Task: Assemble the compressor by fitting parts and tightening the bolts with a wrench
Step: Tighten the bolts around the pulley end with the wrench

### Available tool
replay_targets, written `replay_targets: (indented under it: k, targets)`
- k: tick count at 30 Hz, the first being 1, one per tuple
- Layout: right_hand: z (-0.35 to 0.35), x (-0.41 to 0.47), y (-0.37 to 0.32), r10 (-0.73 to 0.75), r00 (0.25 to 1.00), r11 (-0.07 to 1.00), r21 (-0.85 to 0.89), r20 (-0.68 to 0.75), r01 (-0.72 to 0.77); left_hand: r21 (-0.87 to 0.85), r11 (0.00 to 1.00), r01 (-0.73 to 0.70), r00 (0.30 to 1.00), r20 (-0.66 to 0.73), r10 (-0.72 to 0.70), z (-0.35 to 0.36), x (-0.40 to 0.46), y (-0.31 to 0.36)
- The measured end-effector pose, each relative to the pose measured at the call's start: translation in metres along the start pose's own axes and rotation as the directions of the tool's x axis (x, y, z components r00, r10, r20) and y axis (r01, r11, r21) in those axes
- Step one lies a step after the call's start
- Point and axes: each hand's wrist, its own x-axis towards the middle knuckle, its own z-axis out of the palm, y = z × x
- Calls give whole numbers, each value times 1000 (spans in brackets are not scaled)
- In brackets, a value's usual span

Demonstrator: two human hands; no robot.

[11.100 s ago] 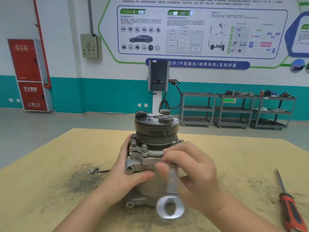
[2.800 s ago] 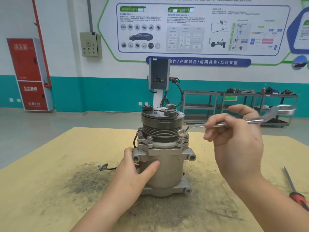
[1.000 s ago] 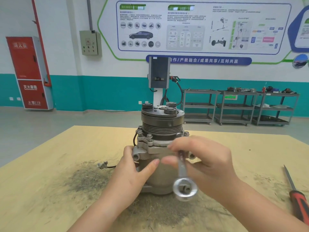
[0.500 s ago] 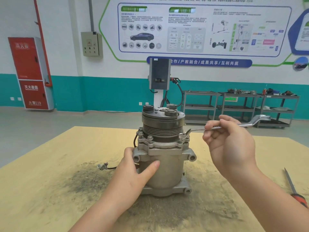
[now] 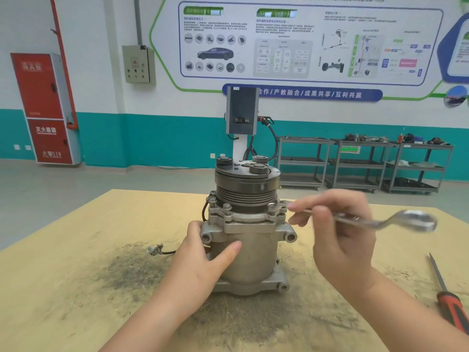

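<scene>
A grey metal compressor (image 5: 250,260) stands upright on the wooden table (image 5: 63,288), its black grooved pulley on top. My left hand (image 5: 203,260) grips the left side of its body, thumb across the front. My right hand (image 5: 340,235) holds a silver wrench (image 5: 396,221) by the shaft. The wrench lies roughly level, its near end on a bolt (image 5: 272,206) at the right of the flange and its ring end pointing right. Other bolts (image 5: 226,206) stand along the flange's front.
A red-handled screwdriver (image 5: 449,298) lies at the table's right edge. A short wire with a connector (image 5: 156,250) trails left from the compressor. Dark grime covers the table around the base. Metal shelving carts (image 5: 363,161) stand by the far wall.
In the last half second my right hand has swung the wrench's free end toward me and lower, pivoting on the right flange bolt. My left hand has stayed on the body.
</scene>
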Motion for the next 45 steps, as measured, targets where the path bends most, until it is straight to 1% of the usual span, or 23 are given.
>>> replay_targets:
  k: [3,5,7,8,9,10,12,14,17,21,23,24,26,28,29,31,33,35,37,40,42,43,45]
  targets:
    - [5,1,-10,-71,987,967,-233,144,104,-11,1000,-4,1000,2,4,0,0,1]
    - [8,4,-15,-97,983,950,-281,156,138,-14,1000,-3,1000,6,3,0,-1,1]
    - [9,15,-22,25,1000,990,-136,-2,-26,-26,1000,4,1000,10,-4,-1,-1,1]
    - [7,21,-24,158,981,987,-3,-114,-160,-32,999,7,1000,11,-7,-1,-2,1]
    - [3,25,-23,315,924,946,145,-216,-289,-33,999,7,1000,13,-7,-1,-2,1]
    - [-1,29,-21,475,838,869,294,-268,-399,-30,1000,5,1000,15,-4,-1,-2,1]
    - [-10,34,-13,706,662,678,510,-253,-528,-25,1000,-1,1000,13,1,-1,-2,2]
    - [-13,34,-4,814,542,542,607,-208,-581,-27,1000,0,1000,12,0,-1,-2,3]
    - [-13,30,4,876,454,430,691,-162,-581,-37,999,4,1000,19,-3,-2,-3,4]
    - [-14,27,12,908,417,312,744,-49,-591,-32,999,3,1000,20,-2,-2,-3,4]
    - [-15,25,15,900,433,321,746,-48,-584,-29,1000,0,1000,21,1,-2,-3,4]
    - [-15,22,15,880,470,365,735,-72,-571,-31,1000,0,1000,24,1,-2,-3,4]
    - [-10,14,12,754,631,582,628,-181,-516,-34,999,3,1000,29,-2,-2,-3,4]
    - [-2,4,8,488,828,839,409,-276,-359,-29,1000,-2,1000,27,3,-2,-3,4]
    - [1,0,5,330,906,924,285,-265,-253,-25,1000,-6,1000,24,6,-2,-3,3]
    - [5,-5,-1,92,988,993,80,-122,-83,-21,1000,-7,1000,13,8,-1,-2,1]
    - [8,-4,-8,3,996,995,-99,84,5,-19,1000,-5,1000,4,5,1,0,0]
    - [14,-1,-14,-68,960,954,-264,271,142,3,1000,-12,1000,-4,12,1,1,-1]
    - [18,6,-22,-71,943,928,-326,324,182,35,999,-22,1000,3,22,0,2,-2]
    - [16,15,-31,7,985,964,-265,173,39,-6,1000,-7,1000,1,7,0,0,0]
    - [12,21,-35,156,988,985,-69,-6,-156,-23,1000,-5,1000,-4,5,-1,-1,1]
    - [9,24,-35,261,961,964,73,-94,-254,-26,1000,-4,1000,-2,4,0,-1,1]
    - [4,30,-30,487,847,857,302,-214,-416,-25,1000,-10,1000,1,10,-1,-1,1]
